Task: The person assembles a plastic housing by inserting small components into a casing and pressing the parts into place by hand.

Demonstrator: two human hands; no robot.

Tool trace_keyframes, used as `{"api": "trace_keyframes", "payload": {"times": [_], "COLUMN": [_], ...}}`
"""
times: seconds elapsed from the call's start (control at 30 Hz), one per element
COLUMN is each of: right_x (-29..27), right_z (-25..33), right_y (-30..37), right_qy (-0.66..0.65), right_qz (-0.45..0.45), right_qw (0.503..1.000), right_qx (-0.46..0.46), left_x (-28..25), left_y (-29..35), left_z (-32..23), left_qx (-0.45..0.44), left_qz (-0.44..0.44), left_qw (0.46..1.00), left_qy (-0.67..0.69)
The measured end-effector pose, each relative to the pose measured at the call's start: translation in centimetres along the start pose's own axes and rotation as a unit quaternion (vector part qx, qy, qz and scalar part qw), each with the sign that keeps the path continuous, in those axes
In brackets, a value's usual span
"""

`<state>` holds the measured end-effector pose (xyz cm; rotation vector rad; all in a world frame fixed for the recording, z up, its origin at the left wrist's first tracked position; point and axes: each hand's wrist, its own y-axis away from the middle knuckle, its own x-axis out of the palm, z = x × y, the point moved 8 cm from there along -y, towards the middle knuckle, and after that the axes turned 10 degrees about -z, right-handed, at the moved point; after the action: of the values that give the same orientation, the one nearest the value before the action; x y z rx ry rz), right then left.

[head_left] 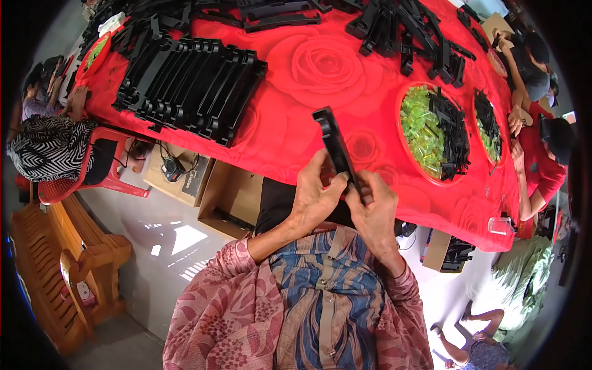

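Both my hands grip one long black plastic part (336,145) over the front edge of the red tablecloth. It is narrow, with a curved notch near its far end, and points away from me, tilted a little left. My left hand (316,194) closes on its near left side, thumb pressed to it. My right hand (374,206) pinches its near end, and the fingers hide that end. To the left lies a neat row of matching black parts (191,83). On the right, a red-rimmed round tray (401,126) holds yellow-green clear pieces (421,132) beside small black pieces (453,135).
More black parts (401,31) are heaped along the far side of the rose-patterned tablecloth (320,61). Another tray (473,117) stands farther right. Co-workers sit at both sides, one beside a red chair (117,179). An open cardboard box (213,200) is under the table; a wooden bench (92,246) stands left.
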<state>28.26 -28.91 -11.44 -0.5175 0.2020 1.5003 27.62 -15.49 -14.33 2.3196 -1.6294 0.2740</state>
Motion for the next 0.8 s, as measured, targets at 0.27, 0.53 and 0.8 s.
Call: {"api": "trace_keyframes", "payload": {"times": [0.27,0.53,0.8], "right_x": [0.8,0.0,-0.1], "right_z": [0.3,4.0,1.9], "right_y": [0.6,0.2,-0.8], "right_qy": [0.041,0.037,-0.132], "right_qz": [-0.007,0.003,0.008], "right_qw": [0.998,0.989,0.991], "right_qx": [-0.043,-0.140,0.003], "left_x": [0.4,-0.2,0.4], "left_y": [-0.3,-0.4,0.2], "left_z": [-1.8,-1.4,-3.2], "left_qx": [0.116,0.087,0.153], "left_qz": [0.003,-0.007,-0.009], "left_qw": [0.983,0.985,0.960], "left_qy": [-0.139,-0.149,-0.235]}}
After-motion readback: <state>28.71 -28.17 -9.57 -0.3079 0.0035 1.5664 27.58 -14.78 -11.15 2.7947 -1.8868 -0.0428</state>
